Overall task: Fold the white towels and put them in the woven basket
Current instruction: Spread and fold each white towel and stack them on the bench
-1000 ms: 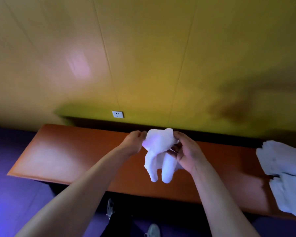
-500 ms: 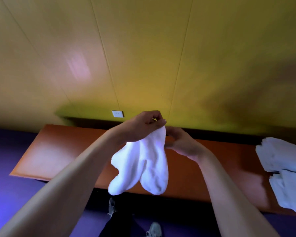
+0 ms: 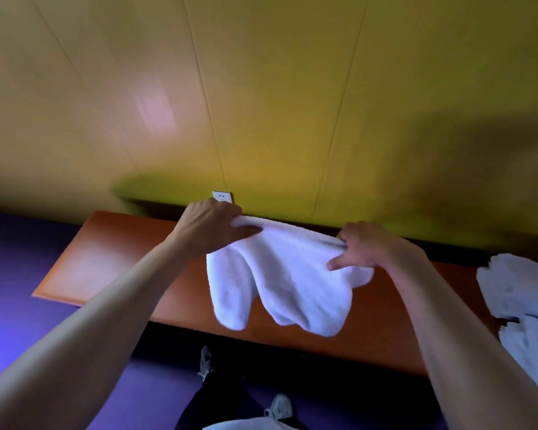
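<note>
The towel hung in the air above the front part of the table, and both hands held its top edge. The left hand pinched one end with closed fingers. The right hand gripped the other end, with one finger pointing out along the cloth. The lower part fell in uneven lobes, so the fold could come out crooked if the corners were not matched. A loose grip could also let one end drop toward the floor. Farther right on the table lay more white towels. Behind was the yellow wall with a socket. No basket was visible.
</note>
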